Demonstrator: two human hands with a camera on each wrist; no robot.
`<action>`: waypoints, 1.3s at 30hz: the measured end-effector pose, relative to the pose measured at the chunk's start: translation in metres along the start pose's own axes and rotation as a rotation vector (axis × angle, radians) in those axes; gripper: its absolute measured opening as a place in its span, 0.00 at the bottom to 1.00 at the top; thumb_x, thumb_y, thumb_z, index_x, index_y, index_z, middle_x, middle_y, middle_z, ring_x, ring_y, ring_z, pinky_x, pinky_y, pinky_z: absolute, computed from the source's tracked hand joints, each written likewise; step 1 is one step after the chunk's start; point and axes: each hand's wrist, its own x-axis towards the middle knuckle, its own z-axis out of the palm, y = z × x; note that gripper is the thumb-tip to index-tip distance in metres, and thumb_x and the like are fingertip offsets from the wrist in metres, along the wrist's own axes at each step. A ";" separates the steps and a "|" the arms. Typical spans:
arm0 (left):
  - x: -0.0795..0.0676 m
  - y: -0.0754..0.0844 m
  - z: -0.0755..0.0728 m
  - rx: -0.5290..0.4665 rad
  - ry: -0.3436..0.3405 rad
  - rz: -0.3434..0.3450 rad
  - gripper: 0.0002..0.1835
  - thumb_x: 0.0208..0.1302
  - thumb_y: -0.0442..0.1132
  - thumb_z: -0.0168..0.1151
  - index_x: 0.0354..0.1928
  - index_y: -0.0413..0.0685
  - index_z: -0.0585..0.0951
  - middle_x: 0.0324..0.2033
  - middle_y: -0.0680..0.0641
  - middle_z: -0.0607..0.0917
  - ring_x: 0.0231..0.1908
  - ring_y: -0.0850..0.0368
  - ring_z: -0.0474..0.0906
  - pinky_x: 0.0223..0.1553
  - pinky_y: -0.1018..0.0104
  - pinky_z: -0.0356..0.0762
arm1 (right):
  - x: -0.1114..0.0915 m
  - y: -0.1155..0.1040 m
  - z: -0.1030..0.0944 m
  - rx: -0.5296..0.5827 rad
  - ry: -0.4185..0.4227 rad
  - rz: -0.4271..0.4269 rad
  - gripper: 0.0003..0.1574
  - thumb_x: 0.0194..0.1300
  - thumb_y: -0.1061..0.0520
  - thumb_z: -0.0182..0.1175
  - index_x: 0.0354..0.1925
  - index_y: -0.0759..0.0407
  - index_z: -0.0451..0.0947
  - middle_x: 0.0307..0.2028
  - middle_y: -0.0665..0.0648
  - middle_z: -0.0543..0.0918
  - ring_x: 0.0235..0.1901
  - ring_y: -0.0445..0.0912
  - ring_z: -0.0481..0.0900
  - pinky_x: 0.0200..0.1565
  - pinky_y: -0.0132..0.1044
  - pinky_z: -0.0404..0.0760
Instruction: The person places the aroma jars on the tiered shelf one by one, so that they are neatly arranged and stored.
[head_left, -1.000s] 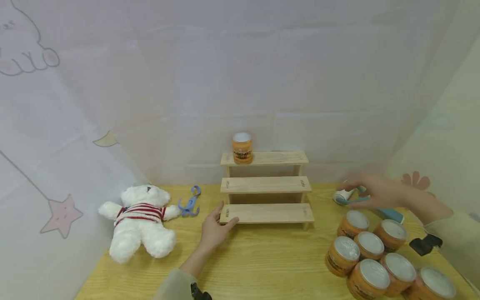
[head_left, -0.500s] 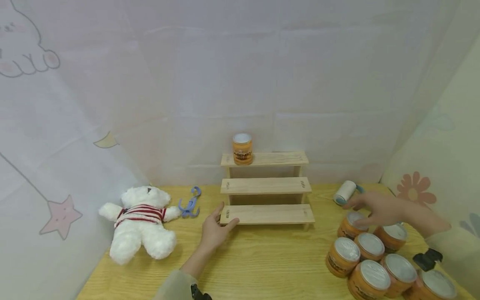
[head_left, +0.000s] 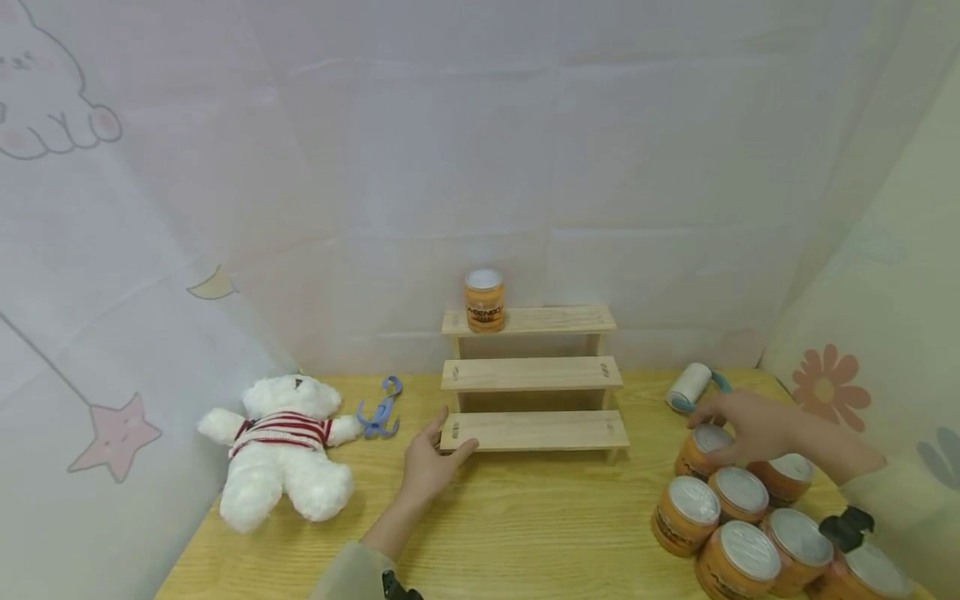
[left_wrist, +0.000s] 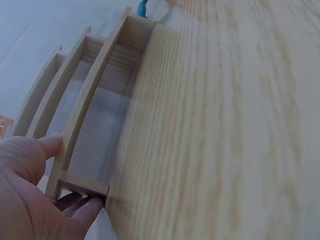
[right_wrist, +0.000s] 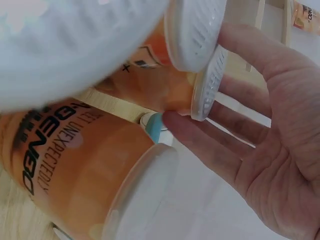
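Grainy plank stand (head_left: 536,431), rearmost cylindrical can (head_left: 693,460)
Left hand (head_left: 427,467) pinches the stand; right hand (head_left: 757,427) curls round the can, toward the desk's (head_left: 540,517) right edge.

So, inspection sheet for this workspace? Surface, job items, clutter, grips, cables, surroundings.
Surface: yellow wood-grain tabletop.
Job items: three-tier wooden rack; one orange can upright toward the top tier's left; seven more cans visible, grouped upright at right.
Clutter: white teddy bear and blue hooked item at left; white roller behind the grouped cans.
Left grip: holds the lowest tier's left end.
Right grip: fingers and thumb around the rearmost can.
Cables: nothing seen.
Surroundings: pale printed curtains.
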 end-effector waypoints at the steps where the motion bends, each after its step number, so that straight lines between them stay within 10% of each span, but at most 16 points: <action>1: 0.000 0.000 0.000 0.001 0.000 0.000 0.48 0.67 0.51 0.77 0.82 0.47 0.63 0.80 0.35 0.66 0.76 0.27 0.65 0.71 0.36 0.73 | 0.000 -0.001 0.000 0.000 0.010 -0.003 0.29 0.65 0.41 0.77 0.56 0.57 0.85 0.51 0.52 0.88 0.47 0.50 0.86 0.45 0.41 0.87; 16: -0.001 -0.002 0.001 0.005 -0.002 -0.001 0.48 0.67 0.51 0.77 0.82 0.46 0.64 0.78 0.33 0.67 0.74 0.26 0.68 0.69 0.36 0.76 | 0.014 -0.003 -0.015 -0.060 0.135 -0.009 0.21 0.48 0.51 0.81 0.41 0.46 0.84 0.38 0.42 0.83 0.35 0.36 0.76 0.33 0.33 0.77; 39: -0.001 -0.002 -0.002 0.022 0.004 0.043 0.47 0.66 0.51 0.77 0.81 0.44 0.65 0.77 0.33 0.70 0.71 0.27 0.72 0.67 0.37 0.78 | 0.085 -0.044 -0.133 -0.120 0.056 -0.060 0.19 0.55 0.55 0.78 0.46 0.49 0.86 0.44 0.46 0.86 0.44 0.44 0.81 0.46 0.44 0.84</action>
